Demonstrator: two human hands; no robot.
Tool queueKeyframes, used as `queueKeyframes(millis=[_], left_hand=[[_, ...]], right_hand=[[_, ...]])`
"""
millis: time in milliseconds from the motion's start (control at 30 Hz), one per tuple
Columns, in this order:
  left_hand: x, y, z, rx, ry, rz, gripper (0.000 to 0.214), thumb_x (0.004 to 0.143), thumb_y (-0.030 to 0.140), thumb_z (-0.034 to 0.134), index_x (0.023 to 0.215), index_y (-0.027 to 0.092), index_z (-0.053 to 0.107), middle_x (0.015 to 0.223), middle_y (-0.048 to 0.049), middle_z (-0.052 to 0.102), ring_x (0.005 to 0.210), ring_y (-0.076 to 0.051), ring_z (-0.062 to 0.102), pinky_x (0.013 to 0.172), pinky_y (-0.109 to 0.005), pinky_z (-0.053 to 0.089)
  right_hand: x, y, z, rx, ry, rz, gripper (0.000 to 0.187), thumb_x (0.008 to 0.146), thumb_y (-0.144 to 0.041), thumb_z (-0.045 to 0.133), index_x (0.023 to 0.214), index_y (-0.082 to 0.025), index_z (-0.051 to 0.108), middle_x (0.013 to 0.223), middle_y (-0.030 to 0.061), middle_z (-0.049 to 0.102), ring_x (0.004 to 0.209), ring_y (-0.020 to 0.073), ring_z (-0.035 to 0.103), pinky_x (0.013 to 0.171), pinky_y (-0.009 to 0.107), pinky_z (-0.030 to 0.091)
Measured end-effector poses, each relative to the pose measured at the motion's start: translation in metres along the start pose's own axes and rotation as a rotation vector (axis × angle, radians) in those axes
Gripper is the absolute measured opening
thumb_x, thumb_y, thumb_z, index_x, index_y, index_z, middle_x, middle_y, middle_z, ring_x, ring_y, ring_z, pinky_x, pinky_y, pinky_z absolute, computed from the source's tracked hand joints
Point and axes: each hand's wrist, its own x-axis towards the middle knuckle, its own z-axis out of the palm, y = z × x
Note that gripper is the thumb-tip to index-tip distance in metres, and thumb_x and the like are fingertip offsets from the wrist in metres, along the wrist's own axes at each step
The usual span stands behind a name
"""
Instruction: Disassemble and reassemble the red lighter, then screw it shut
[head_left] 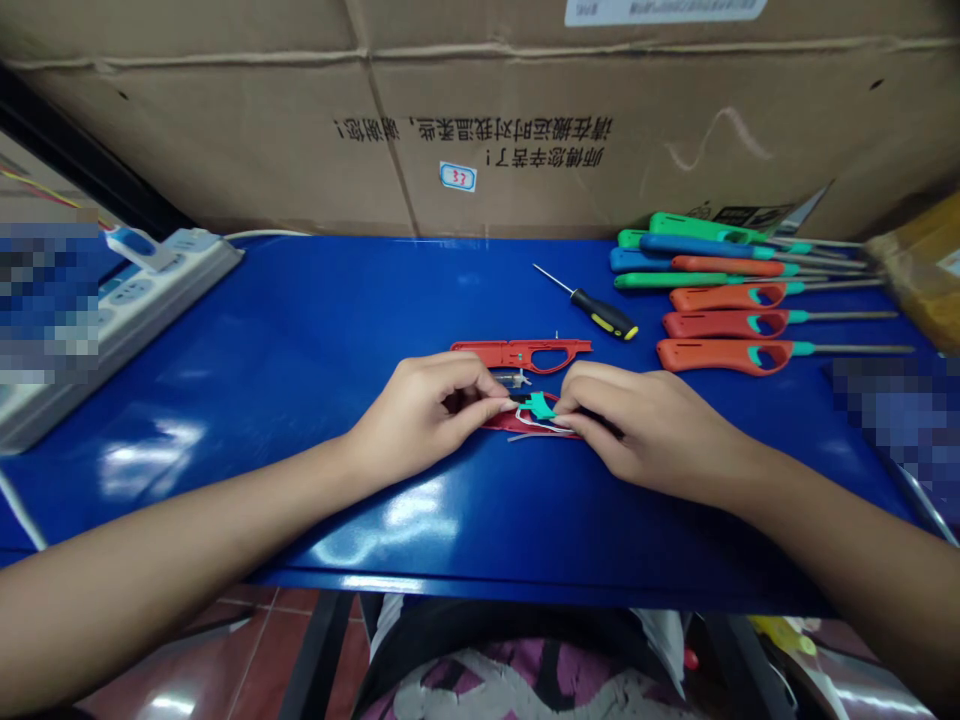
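A small green trigger piece point(538, 404) with a black part at its left end sits between my hands, over a red lighter shell half point(501, 423). My left hand point(431, 405) pinches the black end between thumb and fingertips. My right hand point(645, 420) has its fingertips closed on the right side of the green trigger. White wire point(555, 427) curves below the trigger. Just behind lies a small clear cylinder point(511, 380), partly hidden by my left fingers. The other red shell half point(487, 353) rests farther back, its inner face up.
A black-and-yellow screwdriver point(606, 314) lies behind my right hand. Several long-necked lighters, such as an orange one point(705, 354), are laid out at the back right. A white power strip point(127, 310) stands left. A cardboard box point(262, 150) borders the blue table point(337, 290).
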Motion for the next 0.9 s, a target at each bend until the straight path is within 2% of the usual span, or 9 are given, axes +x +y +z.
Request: queueKeyframes(millis=[233, 433, 600, 733, 900], left_hand=[[0.0001, 0.0004, 0.0, -0.01, 0.0, 0.018, 0.004, 0.088, 0.017, 0.075, 0.085, 0.014, 0.075, 0.08, -0.0022, 0.076, 0.065, -0.008, 0.065, 0.059, -0.018, 0.049], [0.0009, 0.0003, -0.0006, -0.023, 0.014, 0.015, 0.006, 0.088, 0.02, 0.076, 0.087, 0.015, 0.078, 0.084, -0.0045, 0.078, 0.072, -0.013, 0.071, 0.065, -0.021, 0.054], [0.0009, -0.0011, -0.001, -0.033, -0.009, 0.024, 0.006, 0.088, 0.019, 0.075, 0.089, 0.018, 0.081, 0.086, -0.0048, 0.078, 0.076, -0.014, 0.073, 0.071, -0.023, 0.057], [0.0003, 0.0007, -0.0021, 0.027, -0.029, 0.046, 0.009, 0.089, 0.022, 0.075, 0.094, 0.018, 0.081, 0.087, -0.0055, 0.076, 0.075, -0.013, 0.071, 0.068, -0.024, 0.056], [0.0003, 0.0044, -0.0061, 0.064, -0.115, 0.089, 0.016, 0.089, 0.021, 0.073, 0.102, 0.014, 0.079, 0.09, -0.0059, 0.074, 0.067, -0.01, 0.066, 0.059, -0.021, 0.052]], right_hand=[[-0.0014, 0.0016, 0.0013, 0.027, 0.057, 0.0, 0.013, 0.099, -0.018, 0.047, 0.093, -0.02, 0.059, 0.095, 0.0043, 0.067, 0.085, 0.0164, 0.064, 0.07, 0.028, 0.043], [-0.0007, -0.0004, -0.0001, 0.005, 0.007, -0.016, 0.014, 0.1, -0.023, 0.048, 0.093, -0.02, 0.06, 0.093, 0.0036, 0.067, 0.079, 0.0152, 0.063, 0.064, 0.028, 0.04], [-0.0016, -0.0032, -0.0004, 0.057, 0.024, -0.001, 0.012, 0.098, -0.022, 0.051, 0.09, -0.02, 0.06, 0.09, 0.0023, 0.065, 0.074, 0.013, 0.059, 0.062, 0.027, 0.039], [-0.0023, -0.006, -0.0011, 0.103, 0.026, 0.01, 0.012, 0.096, -0.02, 0.051, 0.087, -0.02, 0.059, 0.086, 0.0014, 0.061, 0.071, 0.0123, 0.055, 0.062, 0.027, 0.038], [-0.0021, -0.0084, -0.0028, 0.114, 0.027, 0.012, 0.013, 0.098, -0.02, 0.051, 0.087, -0.019, 0.058, 0.085, 0.0011, 0.059, 0.071, 0.0118, 0.054, 0.063, 0.026, 0.039]])
